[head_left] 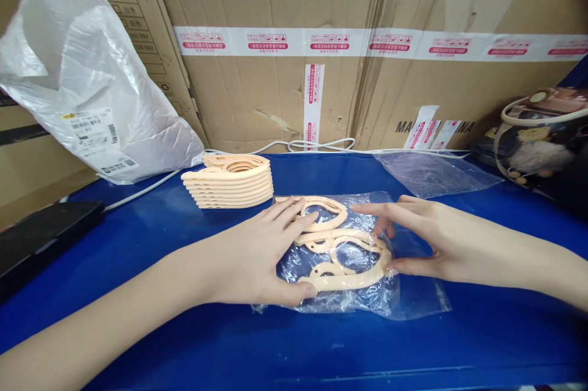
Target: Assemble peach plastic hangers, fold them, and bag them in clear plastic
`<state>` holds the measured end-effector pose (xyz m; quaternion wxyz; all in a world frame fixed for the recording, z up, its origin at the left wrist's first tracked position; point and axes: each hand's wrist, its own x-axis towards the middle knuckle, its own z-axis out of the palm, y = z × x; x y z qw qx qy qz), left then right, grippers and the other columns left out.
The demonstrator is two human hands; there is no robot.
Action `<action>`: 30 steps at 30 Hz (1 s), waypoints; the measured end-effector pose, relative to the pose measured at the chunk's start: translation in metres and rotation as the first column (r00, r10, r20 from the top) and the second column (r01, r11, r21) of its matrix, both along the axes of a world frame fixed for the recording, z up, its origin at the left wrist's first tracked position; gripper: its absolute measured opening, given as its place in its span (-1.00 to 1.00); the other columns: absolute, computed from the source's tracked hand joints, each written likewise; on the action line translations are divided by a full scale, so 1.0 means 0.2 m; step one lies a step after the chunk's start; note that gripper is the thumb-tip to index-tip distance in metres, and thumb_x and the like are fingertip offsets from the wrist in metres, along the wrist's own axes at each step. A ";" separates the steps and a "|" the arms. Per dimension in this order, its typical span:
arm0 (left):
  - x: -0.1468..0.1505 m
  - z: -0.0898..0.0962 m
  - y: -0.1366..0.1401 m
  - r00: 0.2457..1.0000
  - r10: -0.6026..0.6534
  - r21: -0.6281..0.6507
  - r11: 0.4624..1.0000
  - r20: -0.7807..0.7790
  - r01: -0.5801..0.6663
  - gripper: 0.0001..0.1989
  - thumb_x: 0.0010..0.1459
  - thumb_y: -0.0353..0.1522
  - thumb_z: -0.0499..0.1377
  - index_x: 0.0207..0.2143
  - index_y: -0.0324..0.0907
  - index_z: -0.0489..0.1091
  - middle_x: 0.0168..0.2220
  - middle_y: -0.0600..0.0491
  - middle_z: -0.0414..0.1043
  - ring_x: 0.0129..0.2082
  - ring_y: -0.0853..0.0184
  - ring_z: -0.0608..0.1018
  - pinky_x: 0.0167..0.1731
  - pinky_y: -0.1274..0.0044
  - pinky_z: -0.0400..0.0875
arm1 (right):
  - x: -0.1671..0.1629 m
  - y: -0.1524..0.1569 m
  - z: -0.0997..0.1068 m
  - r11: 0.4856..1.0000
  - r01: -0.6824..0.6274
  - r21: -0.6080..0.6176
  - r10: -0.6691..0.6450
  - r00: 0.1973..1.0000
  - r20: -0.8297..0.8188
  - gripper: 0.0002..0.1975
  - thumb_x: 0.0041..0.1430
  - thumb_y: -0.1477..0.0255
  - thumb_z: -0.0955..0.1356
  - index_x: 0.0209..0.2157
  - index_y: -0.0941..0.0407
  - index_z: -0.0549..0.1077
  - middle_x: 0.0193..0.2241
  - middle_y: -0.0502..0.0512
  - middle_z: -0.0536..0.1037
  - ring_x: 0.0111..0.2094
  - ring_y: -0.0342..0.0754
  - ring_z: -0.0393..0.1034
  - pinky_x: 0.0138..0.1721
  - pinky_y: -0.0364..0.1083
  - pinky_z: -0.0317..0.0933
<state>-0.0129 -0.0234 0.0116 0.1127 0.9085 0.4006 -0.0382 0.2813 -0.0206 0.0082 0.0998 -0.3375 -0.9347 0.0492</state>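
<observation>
A clear plastic bag point(340, 304) lies flat on the blue table, with cream-coloured folding hangers point(351, 280) inside it. My left hand point(257, 250) rests on the bag's left part, palm down and fingers spread over the hangers. At the right side, my right hand point(422, 238) touches the bag with its fingers apart, thumb near the lower hanger and index finger near the upper one. Just behind my left hand stands a neat stack of the same cream hangers point(227, 186), outside the bag.
A white padded mailer point(92, 84) with a label leans at the back left, near a black flat device point(50, 238). Large taped cardboard boxes point(257, 97) form the back wall. A white cable point(275, 144), another clear bag point(432, 173) and a dark bag point(542, 146) lie along the rear.
</observation>
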 end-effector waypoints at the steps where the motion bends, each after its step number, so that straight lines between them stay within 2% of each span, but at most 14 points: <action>1: 0.00 -0.01 0.00 1.000 0.000 0.005 1.000 -0.011 0.000 -0.04 0.11 0.14 0.02 0.36 -0.24 -0.13 0.40 -0.11 -0.34 0.37 -0.05 -0.18 0.29 0.17 -0.09 | -0.01 0.00 0.00 1.000 -0.001 0.014 0.001 1.000 -0.004 -0.31 0.18 0.17 0.36 0.28 -0.05 0.08 -0.28 0.07 0.51 -0.27 0.03 0.45 -0.29 -0.04 0.34; 6: 0.01 -0.02 0.02 1.000 0.015 -0.015 1.000 -0.025 -0.016 -0.02 0.10 0.17 0.01 0.37 -0.24 -0.17 0.40 -0.11 -0.39 0.37 -0.06 -0.23 0.29 0.13 -0.15 | -0.06 0.01 -0.02 1.000 0.008 0.025 -0.007 0.999 -0.048 -0.29 0.12 0.06 0.38 0.22 0.05 0.17 -0.30 0.09 0.50 -0.27 0.05 0.43 -0.27 -0.01 0.33; 9: 0.00 -0.01 0.03 1.000 0.003 -0.040 0.999 0.012 -0.003 -0.01 0.11 0.20 -0.04 0.38 -0.20 -0.23 0.40 -0.07 -0.40 0.37 -0.03 -0.23 0.29 0.15 -0.14 | -0.05 0.02 -0.03 1.000 0.003 0.009 -0.003 0.998 -0.057 -0.22 0.07 0.05 0.40 0.25 0.01 0.14 -0.24 0.10 0.51 -0.22 0.06 0.43 -0.22 0.01 0.33; 13: -0.01 -0.01 0.04 0.999 0.045 -0.099 0.994 -0.012 -0.046 0.06 0.05 0.26 -0.04 0.38 -0.19 -0.29 0.40 -0.07 -0.49 0.36 -0.07 -0.29 0.28 0.10 -0.17 | -0.05 0.03 -0.03 0.999 0.021 -0.038 -0.025 0.992 -0.123 -0.21 0.04 0.05 0.42 0.25 -0.02 0.14 -0.29 0.03 0.53 -0.25 0.03 0.45 -0.25 -0.02 0.33; 16: -0.02 -0.01 0.06 0.998 0.036 -0.136 0.990 -0.047 -0.042 0.12 -0.01 0.28 -0.02 0.37 -0.16 -0.35 0.39 -0.06 -0.57 0.35 -0.12 -0.34 0.27 0.06 -0.18 | -0.07 0.01 -0.03 0.997 -0.022 0.076 0.031 0.993 -0.115 -0.31 0.15 0.11 0.37 0.23 0.06 0.17 -0.32 0.07 0.56 -0.32 0.02 0.44 -0.26 -0.01 0.30; 20: -0.04 -0.02 0.08 1.000 0.005 -0.149 0.989 -0.008 -0.006 0.04 0.06 0.24 -0.03 0.37 -0.08 -0.40 0.39 -0.02 -0.59 0.35 -0.10 -0.34 0.27 0.07 -0.16 | -0.07 -0.01 -0.03 0.967 -0.141 0.214 0.152 0.988 -0.036 -0.50 0.31 0.25 0.26 0.20 0.15 0.20 -0.35 0.12 0.58 -0.37 0.01 0.44 -0.26 -0.02 0.25; 23: -0.04 -0.03 0.08 1.000 -0.005 -0.146 0.989 0.014 0.007 0.01 0.08 0.23 -0.03 0.37 -0.07 -0.38 0.40 -0.03 -0.55 0.36 -0.09 -0.33 0.27 0.07 -0.16 | -0.07 0.00 -0.06 0.952 -0.144 0.271 0.159 0.987 -0.035 -0.51 0.31 0.25 0.25 0.19 0.18 0.19 -0.37 0.12 0.57 -0.38 0.02 0.42 -0.27 -0.02 0.24; 27: -0.02 -0.04 0.06 1.000 0.017 -0.132 0.991 0.015 -0.015 0.05 0.06 0.24 -0.03 0.37 -0.14 -0.35 0.40 -0.06 -0.53 0.35 -0.09 -0.37 0.27 0.06 -0.22 | -0.10 0.00 -0.11 0.953 -0.068 0.297 0.103 0.989 -0.102 -0.44 0.23 0.13 0.32 0.13 0.18 0.25 -0.38 0.11 0.55 -0.40 0.01 0.40 -0.34 -0.02 0.24; 30: 0.00 -0.04 0.05 0.999 0.054 -0.135 0.990 0.005 -0.053 0.05 0.08 0.24 -0.05 0.38 -0.20 -0.33 0.40 -0.08 -0.51 0.35 -0.08 -0.36 0.28 0.07 -0.24 | -0.10 0.00 -0.12 0.972 -0.035 0.231 0.071 0.986 -0.152 -0.45 0.22 0.14 0.33 0.13 0.16 0.27 -0.38 0.09 0.54 -0.37 0.01 0.43 -0.33 -0.02 0.28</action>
